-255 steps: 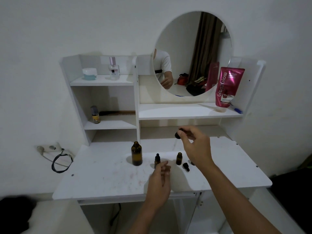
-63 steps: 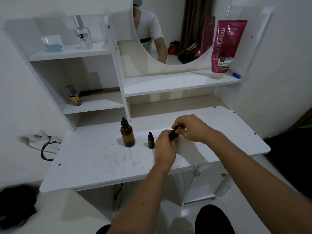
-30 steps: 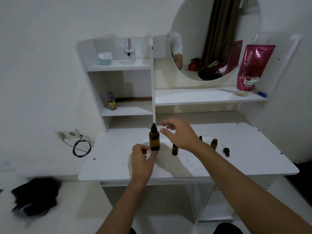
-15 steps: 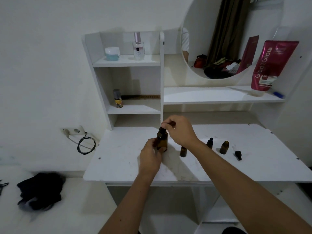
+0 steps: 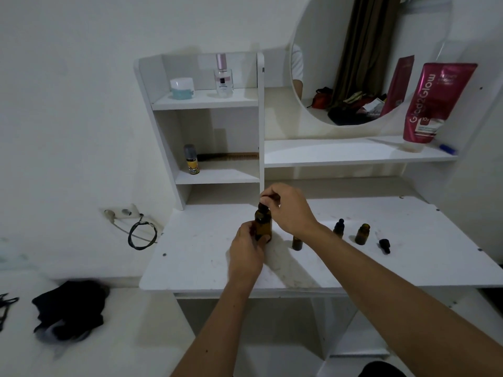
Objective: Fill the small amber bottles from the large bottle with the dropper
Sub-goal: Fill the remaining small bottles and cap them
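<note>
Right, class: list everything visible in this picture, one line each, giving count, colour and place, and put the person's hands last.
Large bottle: 1, amber, desk centre.
Small bottles: 3, amber, desk right of it; one capped, one open, one partly hidden by the right arm.
Loose dropper cap: 1, black, desk right.
Tube: 1, pink, mirror shelf.
Perfume bottle: 1, clear, top shelf.
Jar: 1, white-teal, top shelf.
Little bottle: 1, yellow-labelled, lower shelf.
Comb: 1, brown, lower shelf.
Cable: 1, black, left of desk.
Cloth: 1, black, lower left.
Left hand: grips large bottle.
Right hand: pinches its dropper top.
</note>
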The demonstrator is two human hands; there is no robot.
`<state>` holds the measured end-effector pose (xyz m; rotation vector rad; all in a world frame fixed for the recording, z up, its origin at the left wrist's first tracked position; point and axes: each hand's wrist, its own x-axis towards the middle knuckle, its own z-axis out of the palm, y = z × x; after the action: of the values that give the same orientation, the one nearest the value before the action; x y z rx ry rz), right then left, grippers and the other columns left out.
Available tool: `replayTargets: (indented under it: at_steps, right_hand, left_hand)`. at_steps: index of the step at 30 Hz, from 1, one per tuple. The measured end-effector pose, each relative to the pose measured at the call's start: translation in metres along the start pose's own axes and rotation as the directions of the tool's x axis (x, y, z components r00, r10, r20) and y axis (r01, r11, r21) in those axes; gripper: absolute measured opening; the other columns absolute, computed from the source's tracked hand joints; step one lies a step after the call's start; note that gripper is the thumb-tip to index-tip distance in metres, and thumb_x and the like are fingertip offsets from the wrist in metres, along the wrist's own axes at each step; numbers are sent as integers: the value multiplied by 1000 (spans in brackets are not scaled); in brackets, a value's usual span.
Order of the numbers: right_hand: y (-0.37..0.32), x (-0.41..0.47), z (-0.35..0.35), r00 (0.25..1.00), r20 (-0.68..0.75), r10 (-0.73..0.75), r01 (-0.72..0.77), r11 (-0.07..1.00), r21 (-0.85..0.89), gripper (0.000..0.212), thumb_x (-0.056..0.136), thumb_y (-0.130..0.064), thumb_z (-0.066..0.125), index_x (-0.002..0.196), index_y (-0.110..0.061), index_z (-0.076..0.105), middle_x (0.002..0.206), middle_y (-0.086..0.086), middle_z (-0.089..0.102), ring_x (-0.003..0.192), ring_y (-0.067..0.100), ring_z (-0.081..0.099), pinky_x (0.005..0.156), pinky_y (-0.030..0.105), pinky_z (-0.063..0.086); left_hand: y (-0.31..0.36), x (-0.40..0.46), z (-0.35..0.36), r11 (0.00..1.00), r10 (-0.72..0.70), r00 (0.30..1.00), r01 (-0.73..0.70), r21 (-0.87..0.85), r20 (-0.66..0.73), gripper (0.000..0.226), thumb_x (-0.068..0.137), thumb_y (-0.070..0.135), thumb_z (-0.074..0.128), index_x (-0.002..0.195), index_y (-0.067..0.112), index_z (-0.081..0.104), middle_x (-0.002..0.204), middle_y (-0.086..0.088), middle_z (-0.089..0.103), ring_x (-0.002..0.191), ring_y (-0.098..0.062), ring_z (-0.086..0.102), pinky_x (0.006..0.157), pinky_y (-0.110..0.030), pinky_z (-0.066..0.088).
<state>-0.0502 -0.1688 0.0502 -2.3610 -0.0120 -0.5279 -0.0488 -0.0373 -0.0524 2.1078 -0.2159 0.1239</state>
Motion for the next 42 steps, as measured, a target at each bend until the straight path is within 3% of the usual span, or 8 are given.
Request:
replayTargets:
  at_steps: [4,14,22,27,32,34,39,42]
  right_hand:
    - [-8,3,-12,995,-92,-26,32,997,64,14,100,-15,63,108,-12,73,104,1,75,96,14,68,90,27,56]
    - [-28,-4,-69,925,-351,-146,201,972,123,15,98,-12,64,110,-10,73,103,-2,74,93,5,68,87,11,52]
    - [22,-47,-119,915,-392,-98,141,987,82,15,100,-14,64,113,-10,72,103,-4,73,94,0,67,88,10,51]
    - [71,-79,-154,901,-433,20,10,998,67,15,100,-16,64,113,-15,72,98,-12,71,91,-11,64,84,6,49]
    - [112,-105,-181,877,-467,109,-94,994,56,16,100,-20,65,112,-15,74,100,-5,75,91,4,69,86,19,54]
    - [121,-112,-186,877,-468,114,-101,994,51,15,101,-18,64,112,-14,73,97,-6,75,90,2,69,85,15,54]
    - [136,-124,-188,884,-457,99,-96,995,28,12,101,-14,62,110,-12,71,91,-12,74,89,-3,69,84,11,52]
    - [141,-124,-188,874,-475,100,-95,995,33,12,101,-12,63,109,-12,72,91,-16,71,88,-5,68,84,9,51]
  left_hand:
    - [2,-2,-1,1000,2,1000,-3,-2,-13,37,98,28,66,133,20,55,124,4,67,110,-18,63,97,-38,54]
    - [1,-8,-2,997,-51,996,47,-59,-68,63,90,38,76,142,17,48,138,3,58,126,-16,56,107,-34,48]
    - [30,-57,19,941,-104,955,3,-339,-280,33,91,21,76,118,23,56,109,3,64,100,-13,61,87,-23,52]
    - [68,-96,76,911,42,997,-64,-408,-63,17,94,18,72,107,24,65,96,8,68,90,-6,65,78,-19,55]
    - [96,-98,128,931,208,963,-142,-336,169,23,97,23,68,120,22,67,114,11,69,103,-3,65,92,-22,56]
    - [104,-93,143,951,219,947,-154,-268,235,33,98,25,67,130,21,63,127,9,65,111,-3,62,98,-23,54]
    - [121,-83,167,971,207,946,-167,-172,250,44,99,27,65,141,17,56,133,7,60,114,-5,59,92,-15,46]
    - [123,-80,176,974,173,971,-143,-175,168,35,97,27,68,130,17,60,125,6,63,102,-5,62,86,-15,52]
